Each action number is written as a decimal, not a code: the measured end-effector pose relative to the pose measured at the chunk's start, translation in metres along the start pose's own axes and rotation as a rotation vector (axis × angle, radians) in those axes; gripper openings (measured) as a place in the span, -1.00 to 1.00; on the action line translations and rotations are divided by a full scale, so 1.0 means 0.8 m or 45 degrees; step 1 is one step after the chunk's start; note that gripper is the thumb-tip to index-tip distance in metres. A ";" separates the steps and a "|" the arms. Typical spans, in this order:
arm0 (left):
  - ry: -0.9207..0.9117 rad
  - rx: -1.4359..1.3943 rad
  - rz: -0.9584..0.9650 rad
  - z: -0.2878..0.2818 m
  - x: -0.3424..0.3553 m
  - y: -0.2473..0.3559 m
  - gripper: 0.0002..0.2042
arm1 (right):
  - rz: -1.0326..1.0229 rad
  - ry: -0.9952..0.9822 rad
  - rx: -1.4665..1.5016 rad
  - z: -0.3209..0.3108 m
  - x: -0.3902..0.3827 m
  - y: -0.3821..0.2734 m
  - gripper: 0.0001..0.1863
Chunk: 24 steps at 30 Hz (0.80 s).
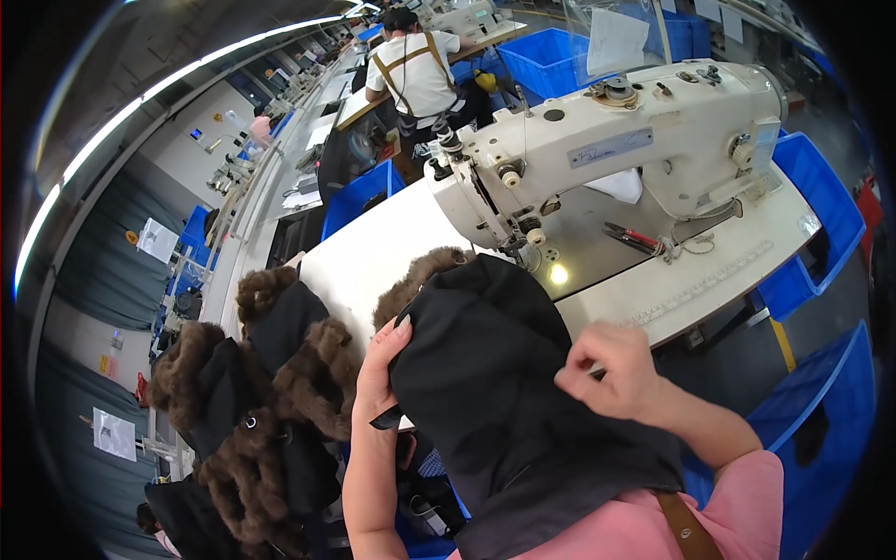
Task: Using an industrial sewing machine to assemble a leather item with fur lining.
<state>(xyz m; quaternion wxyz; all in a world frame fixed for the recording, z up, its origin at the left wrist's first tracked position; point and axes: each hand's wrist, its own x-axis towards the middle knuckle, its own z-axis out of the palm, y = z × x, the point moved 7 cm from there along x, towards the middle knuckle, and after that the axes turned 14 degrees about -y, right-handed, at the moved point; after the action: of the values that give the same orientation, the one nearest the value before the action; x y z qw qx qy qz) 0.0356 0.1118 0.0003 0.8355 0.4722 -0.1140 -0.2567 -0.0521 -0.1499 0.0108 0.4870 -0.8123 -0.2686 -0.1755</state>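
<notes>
A black fabric piece (pixel 513 392) edged with brown fur (pixel 411 280) hangs from the front of the white sewing table (pixel 355 243) over my lap. My left hand (pixel 381 364) grips its left edge, thumb on top. My right hand (pixel 611 369) is curled just right of the fabric; a small dark shape shows under its fingers, too unclear to name. A white sewing machine (pixel 607 140) stands behind, its lamp lit. Red-handled pliers or snips (pixel 630 238) lie on its bed. At left is a pile of black pieces with brown fur (pixel 308 373).
Blue bins stand at the right (pixel 812 215), at lower right (pixel 831 439) and behind the table (pixel 364 196). A co-worker in white (pixel 415 79) sits at another bench ahead. A long row of benches with machines (pixel 243 177) runs along the left.
</notes>
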 end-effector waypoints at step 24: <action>0.141 -0.331 0.163 -0.020 0.005 -0.016 -0.70 | 0.277 0.062 1.435 0.063 -0.004 0.015 -0.61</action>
<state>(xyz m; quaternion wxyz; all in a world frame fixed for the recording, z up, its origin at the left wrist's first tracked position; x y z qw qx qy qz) 0.0419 0.1158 -0.0187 0.9093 0.3654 -0.0637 -0.1890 -0.0465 -0.1109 -0.0225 0.8661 -0.4459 -0.2241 0.0273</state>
